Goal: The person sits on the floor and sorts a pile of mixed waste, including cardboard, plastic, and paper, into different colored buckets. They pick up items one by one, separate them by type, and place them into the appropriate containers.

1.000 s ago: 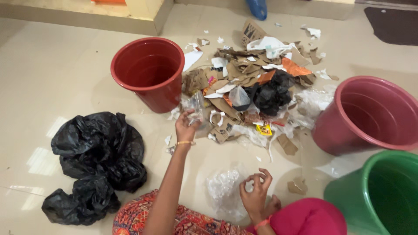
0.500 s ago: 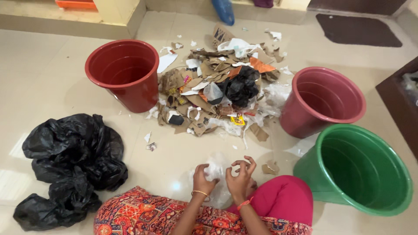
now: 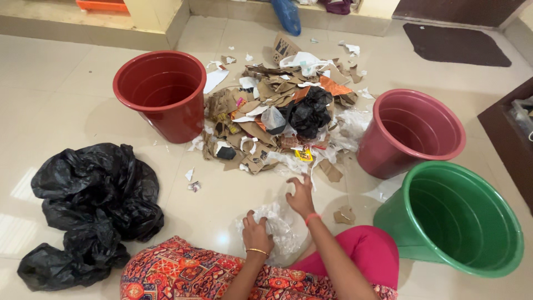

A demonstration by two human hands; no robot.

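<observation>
The blue bag (image 3: 287, 14) and the orange crate (image 3: 100, 5) were cut by the top edge. The dark cabinet (image 3: 511, 133) was cut at the right edge, and small scraps in the pile (image 3: 277, 111) were too small to identify.

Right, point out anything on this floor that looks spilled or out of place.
A heap of torn brown cardboard and white paper scraps lies strewn on the tiled floor between the red plastic bucket and the maroon plastic bucket, though all three buckets look empty.
</observation>
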